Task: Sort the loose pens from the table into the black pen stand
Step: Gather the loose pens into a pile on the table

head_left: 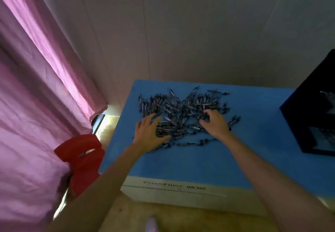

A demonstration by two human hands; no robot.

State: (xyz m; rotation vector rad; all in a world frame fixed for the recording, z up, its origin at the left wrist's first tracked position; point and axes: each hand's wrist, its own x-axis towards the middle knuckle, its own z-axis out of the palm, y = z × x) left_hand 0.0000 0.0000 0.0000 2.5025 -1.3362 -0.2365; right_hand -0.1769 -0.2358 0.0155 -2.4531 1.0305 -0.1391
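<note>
A heap of several dark loose pens [183,108] lies spread over the far middle of the blue table top [208,163]. My left hand [149,134] lies flat on the heap's near left part, fingers spread and fairly straight. My right hand [214,123] sits on the heap's near right part with its fingers curled down into the pens; whether it grips any I cannot tell. The black pen stand [313,112] stands at the table's right edge, partly cut off by the frame, with some pens visible inside.
A pink curtain [36,96] hangs along the left. A red plastic chair back [81,159] stands next to the table's near left corner. A beige wall rises behind the table. The table's front panel carries the word "Cashier". Wooden floor shows below.
</note>
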